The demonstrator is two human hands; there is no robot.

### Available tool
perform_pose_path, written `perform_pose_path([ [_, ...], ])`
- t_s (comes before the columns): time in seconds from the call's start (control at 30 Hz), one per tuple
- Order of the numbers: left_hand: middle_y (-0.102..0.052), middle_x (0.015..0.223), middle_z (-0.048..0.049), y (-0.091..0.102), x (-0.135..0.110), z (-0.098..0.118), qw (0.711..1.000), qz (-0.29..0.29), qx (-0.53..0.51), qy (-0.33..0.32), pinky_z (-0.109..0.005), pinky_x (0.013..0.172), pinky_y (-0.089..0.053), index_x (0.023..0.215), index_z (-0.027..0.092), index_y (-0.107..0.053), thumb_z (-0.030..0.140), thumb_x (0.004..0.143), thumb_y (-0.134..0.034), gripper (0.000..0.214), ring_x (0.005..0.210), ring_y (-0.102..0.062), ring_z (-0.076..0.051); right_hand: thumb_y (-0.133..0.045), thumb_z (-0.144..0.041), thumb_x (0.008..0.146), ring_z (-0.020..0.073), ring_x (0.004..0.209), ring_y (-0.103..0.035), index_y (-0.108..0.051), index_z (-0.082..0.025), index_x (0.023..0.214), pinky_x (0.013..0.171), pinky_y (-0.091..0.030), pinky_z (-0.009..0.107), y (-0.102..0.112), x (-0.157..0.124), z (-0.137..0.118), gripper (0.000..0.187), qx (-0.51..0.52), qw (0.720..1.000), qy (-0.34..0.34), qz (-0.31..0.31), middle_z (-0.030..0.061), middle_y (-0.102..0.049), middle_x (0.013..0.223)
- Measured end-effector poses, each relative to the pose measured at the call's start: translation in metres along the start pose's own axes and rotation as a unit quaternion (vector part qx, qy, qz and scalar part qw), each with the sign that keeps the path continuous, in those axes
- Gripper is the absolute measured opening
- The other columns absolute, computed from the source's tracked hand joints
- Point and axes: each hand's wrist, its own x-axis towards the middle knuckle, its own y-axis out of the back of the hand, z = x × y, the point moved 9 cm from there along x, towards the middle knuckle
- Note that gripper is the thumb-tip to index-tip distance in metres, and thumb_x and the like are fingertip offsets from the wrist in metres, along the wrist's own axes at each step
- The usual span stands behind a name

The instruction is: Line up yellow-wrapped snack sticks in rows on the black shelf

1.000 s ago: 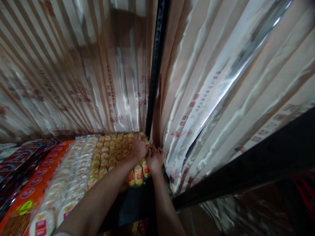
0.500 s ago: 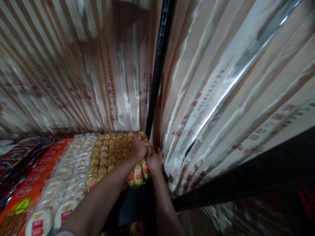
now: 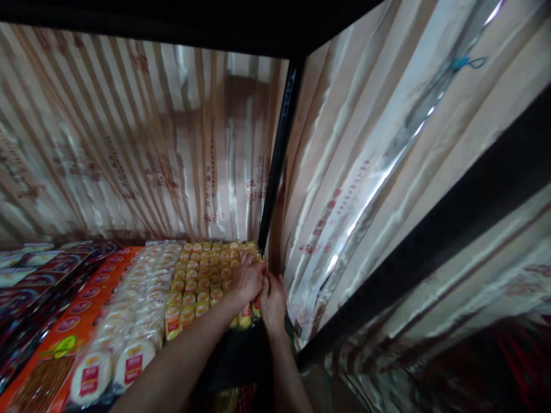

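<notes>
Several rows of small yellow plastic-wrapped cakes (image 3: 202,272) stand packed together on a dark shelf. At their right end my left hand (image 3: 249,278) reaches over the top, its fingers curled down onto a wrapped cake. Close against it, my right hand (image 3: 273,301) has its thumb and fingers bent at the row's outer edge, around a wrapped cake mostly hidden by the hands. A bit of red label shows between the two hands. Below them, the front cakes (image 3: 245,315) stand upright with red-and-yellow labels facing me.
Left of the cakes lie two rows of round white wrapped cakes (image 3: 133,364), an orange packet (image 3: 81,304) and dark packets (image 3: 34,287). Behind hangs pleated printed sheeting (image 3: 172,143). A black shelf post (image 3: 278,155) rises at the corner, and a black bar (image 3: 413,246) slopes along the right.
My view has tilted up and shifted left, bringing a black upper bar into sight. Both hands stay at the right end of the yellow cakes and have drawn slightly closer together.
</notes>
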Motion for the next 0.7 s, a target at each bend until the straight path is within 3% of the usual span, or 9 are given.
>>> perform_pose_path([
  [0.1,-0.058,0.106,-0.0099,0.010,-0.029,0.014,0.999,0.005,-0.048,-0.008,-0.038,0.101,-0.036,0.089,0.016,-0.063,0.008,0.079,-0.039,0.028,0.114,-0.044,-0.021,-0.031,-0.030,0.087,0.0293,0.118,-0.045,-0.060,-0.006,0.111,0.098,-0.036,0.047,0.008,-0.021,-0.004,0.044,-0.001,1.000,0.013,0.008,0.0190,-0.061,0.113],
  [0.23,-0.060,0.094,-0.0073,0.019,-0.072,0.022,0.991,-0.013,-0.130,0.017,-0.032,0.086,-0.046,0.091,0.018,-0.061,0.008,0.079,-0.037,0.029,0.091,-0.055,-0.017,-0.036,-0.029,0.086,0.0271,0.109,-0.053,-0.060,-0.009,0.110,0.094,-0.041,0.046,0.018,-0.056,-0.021,0.040,0.024,0.998,0.049,0.016,0.0181,-0.063,0.111],
  [0.37,-0.059,0.095,-0.0070,0.039,-0.117,0.022,0.983,0.009,-0.182,0.029,-0.031,0.086,-0.047,0.093,0.018,-0.059,0.007,0.078,-0.035,0.030,0.092,-0.056,-0.017,-0.038,-0.027,0.086,0.0241,0.105,-0.057,-0.059,-0.011,0.112,0.091,-0.045,0.042,0.024,-0.094,-0.044,0.038,0.046,0.997,0.056,-0.014,0.0165,-0.063,0.112],
  [0.5,-0.058,0.097,-0.0073,0.048,-0.169,0.007,0.980,0.020,-0.190,0.063,-0.030,0.084,-0.047,0.094,0.019,-0.058,0.010,0.079,-0.034,0.030,0.090,-0.056,-0.016,-0.038,-0.028,0.086,0.0227,0.102,-0.059,-0.060,-0.014,0.109,0.088,-0.048,0.039,0.022,-0.141,-0.063,0.035,0.074,0.994,0.063,-0.051,0.0140,-0.065,0.109],
  [0.6,-0.057,0.092,-0.0069,0.044,-0.215,-0.014,0.975,0.031,-0.194,0.100,-0.027,0.077,-0.047,0.089,0.019,-0.058,0.013,0.078,-0.036,0.025,0.082,-0.056,-0.016,-0.036,-0.029,0.087,0.0212,0.097,-0.061,-0.062,-0.017,0.102,0.085,-0.049,0.036,0.012,-0.184,-0.062,0.032,0.095,0.991,0.043,-0.086,0.0120,-0.067,0.103],
  [0.7,-0.058,0.080,-0.0058,0.027,-0.261,-0.048,0.959,0.023,-0.210,0.187,-0.029,0.072,-0.045,0.074,0.021,-0.059,0.020,0.082,-0.035,0.025,0.074,-0.056,-0.018,-0.035,-0.030,0.087,0.0193,0.091,-0.063,-0.064,-0.022,0.096,0.082,-0.050,0.033,-0.014,-0.229,-0.052,0.031,0.104,0.977,0.002,-0.188,0.0089,-0.068,0.098],
])
